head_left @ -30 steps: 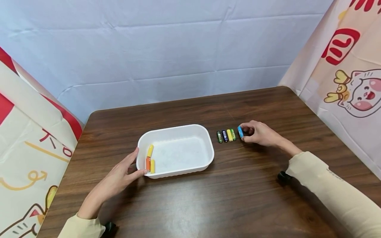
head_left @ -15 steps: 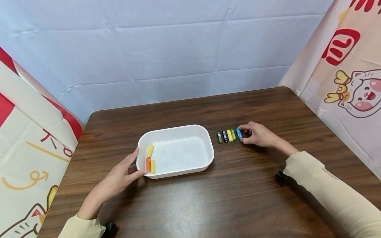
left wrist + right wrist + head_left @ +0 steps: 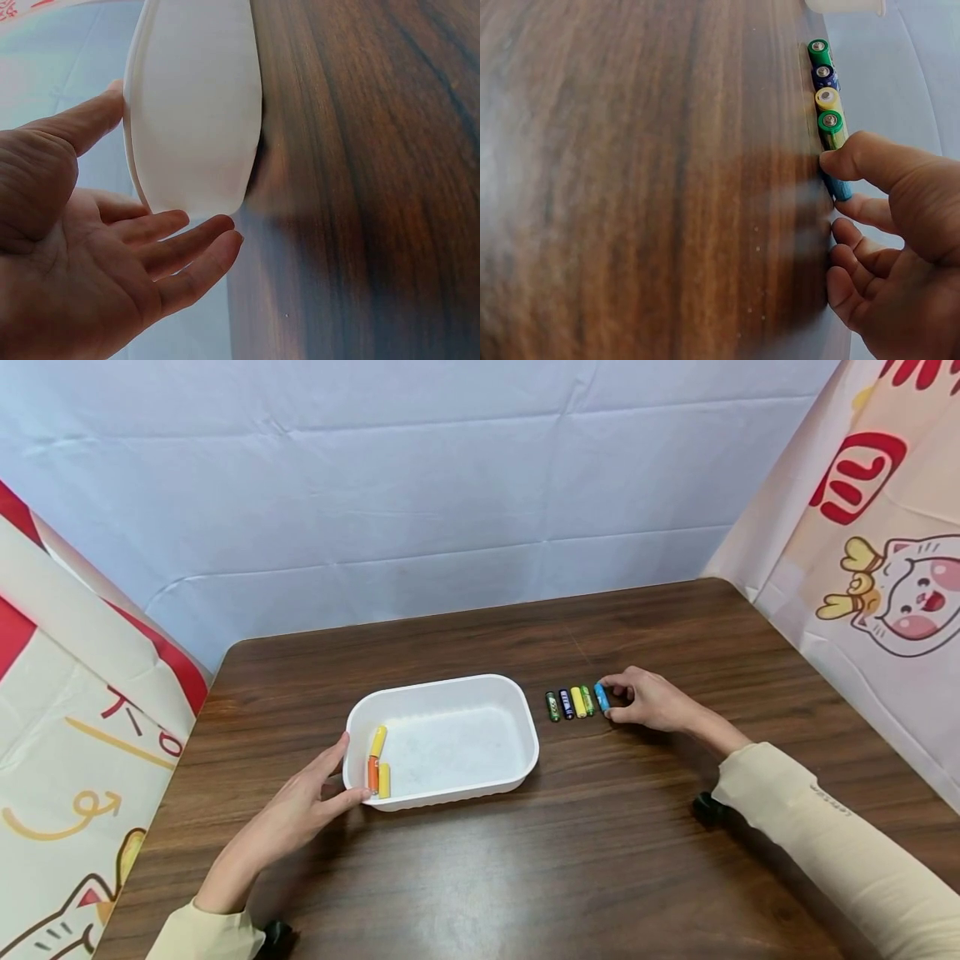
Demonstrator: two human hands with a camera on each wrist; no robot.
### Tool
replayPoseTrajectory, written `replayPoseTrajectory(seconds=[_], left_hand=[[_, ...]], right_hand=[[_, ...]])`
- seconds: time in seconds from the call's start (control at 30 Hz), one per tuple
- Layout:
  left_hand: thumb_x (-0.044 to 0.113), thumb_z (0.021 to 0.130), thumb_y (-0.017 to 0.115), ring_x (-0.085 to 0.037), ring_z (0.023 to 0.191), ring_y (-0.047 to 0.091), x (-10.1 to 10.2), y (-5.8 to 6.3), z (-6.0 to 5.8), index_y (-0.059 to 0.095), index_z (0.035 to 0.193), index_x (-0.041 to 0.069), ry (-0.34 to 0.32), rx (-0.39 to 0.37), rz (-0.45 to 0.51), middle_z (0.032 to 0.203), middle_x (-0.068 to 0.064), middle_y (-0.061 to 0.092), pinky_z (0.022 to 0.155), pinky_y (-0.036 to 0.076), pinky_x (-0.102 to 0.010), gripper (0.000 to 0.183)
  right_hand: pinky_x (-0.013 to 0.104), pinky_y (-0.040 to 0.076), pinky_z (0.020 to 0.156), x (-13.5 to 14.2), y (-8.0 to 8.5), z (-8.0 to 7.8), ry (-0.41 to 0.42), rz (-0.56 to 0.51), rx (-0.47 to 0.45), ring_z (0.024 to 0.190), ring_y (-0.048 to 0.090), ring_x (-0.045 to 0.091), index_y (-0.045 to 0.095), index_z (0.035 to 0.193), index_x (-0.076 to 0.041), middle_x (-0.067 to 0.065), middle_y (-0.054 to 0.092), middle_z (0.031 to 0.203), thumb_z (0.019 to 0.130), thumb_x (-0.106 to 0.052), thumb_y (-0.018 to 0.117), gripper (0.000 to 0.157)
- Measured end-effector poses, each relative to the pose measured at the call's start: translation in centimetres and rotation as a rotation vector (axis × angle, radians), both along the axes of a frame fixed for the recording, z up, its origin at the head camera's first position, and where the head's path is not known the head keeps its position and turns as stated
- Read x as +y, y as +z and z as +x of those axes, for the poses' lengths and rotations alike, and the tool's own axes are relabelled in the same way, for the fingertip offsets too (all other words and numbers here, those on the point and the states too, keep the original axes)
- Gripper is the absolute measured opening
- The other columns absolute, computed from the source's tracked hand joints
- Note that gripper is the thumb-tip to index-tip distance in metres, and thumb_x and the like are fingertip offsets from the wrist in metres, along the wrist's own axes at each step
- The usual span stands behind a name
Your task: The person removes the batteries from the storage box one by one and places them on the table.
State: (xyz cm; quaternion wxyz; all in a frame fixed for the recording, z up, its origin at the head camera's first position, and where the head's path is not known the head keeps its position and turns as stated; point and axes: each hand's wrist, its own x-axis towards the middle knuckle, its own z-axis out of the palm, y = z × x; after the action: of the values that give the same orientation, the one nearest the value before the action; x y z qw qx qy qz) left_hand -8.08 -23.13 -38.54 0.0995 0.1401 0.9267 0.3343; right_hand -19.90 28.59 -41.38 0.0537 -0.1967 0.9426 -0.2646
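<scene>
My right hand [image 3: 651,698] pinches a blue battery [image 3: 602,697] by its two ends, thumb at the near end. The battery lies at the right end of a short row: a dark green battery [image 3: 552,706], a dark blue battery [image 3: 567,703], a yellow battery [image 3: 578,702] and a green battery [image 3: 588,700]. In the right wrist view, thumb and fingertip meet the blue battery [image 3: 840,187] low over the table. My left hand [image 3: 300,802] rests at the near left corner of a white tray [image 3: 480,789], thumb on the rim, relaxed fingers along the end wall [image 3: 195,135].
Inside the tray's left end lie two yellow batteries [image 3: 379,741] and an orange battery [image 3: 373,774]. The brown wooden table [image 3: 495,868] backs onto a pale cloth [image 3: 435,485]. Printed cloths hang at the left [image 3: 67,735] and right [image 3: 892,568].
My right hand has brought the blue battery left, up beside the green one, and then barely moved. The left hand and tray have stayed in place.
</scene>
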Motion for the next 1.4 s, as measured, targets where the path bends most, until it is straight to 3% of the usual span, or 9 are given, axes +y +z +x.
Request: replayPoseTrajectory(seconds=[0.57, 1.1, 1.4], left_hand=[[0.044, 0.099, 0.07, -0.046, 0.148, 0.031, 0.0, 0.1, 0.0, 0.017, 0.164, -0.001, -0.002, 0.0, 0.001, 0.164, -0.028, 0.026, 0.112, 0.036, -0.063, 0.095], [0.043, 0.099, 0.069, -0.045, 0.148, 0.032, -0.1, 0.1, 0.0, 0.018, 0.163, -0.002, -0.008, 0.014, 0.007, 0.164, -0.028, 0.027, 0.112, 0.036, -0.062, 0.093], [0.041, 0.099, 0.07, -0.046, 0.147, 0.034, -0.1, 0.1, 0.0, 0.017, 0.163, -0.002, -0.015, 0.008, 0.006, 0.164, -0.029, 0.025, 0.11, 0.039, -0.062, 0.094]], right_hand=[[0.04, 0.044, 0.075, -0.1, 0.1, 0.1, -0.008, -0.022, -0.031, 0.089, 0.053, 0.025, 0.057, 0.139, 0.009, 0.015, 0.058, 0.106, 0.092, -0.017, 0.079, 0.058], [0.04, 0.044, 0.076, -0.2, 0.2, 0.1, -0.007, -0.022, -0.039, 0.088, 0.051, 0.024, 0.055, 0.14, 0.01, 0.014, 0.058, 0.107, 0.092, -0.018, 0.08, 0.06], [0.043, 0.049, 0.081, -1.1, 2.0, 0.4, -0.002, -0.086, 0.016, 0.096, 0.06, 0.025, 0.056, 0.141, 0.007, 0.014, 0.065, 0.109, 0.097, -0.019, 0.075, 0.055]])
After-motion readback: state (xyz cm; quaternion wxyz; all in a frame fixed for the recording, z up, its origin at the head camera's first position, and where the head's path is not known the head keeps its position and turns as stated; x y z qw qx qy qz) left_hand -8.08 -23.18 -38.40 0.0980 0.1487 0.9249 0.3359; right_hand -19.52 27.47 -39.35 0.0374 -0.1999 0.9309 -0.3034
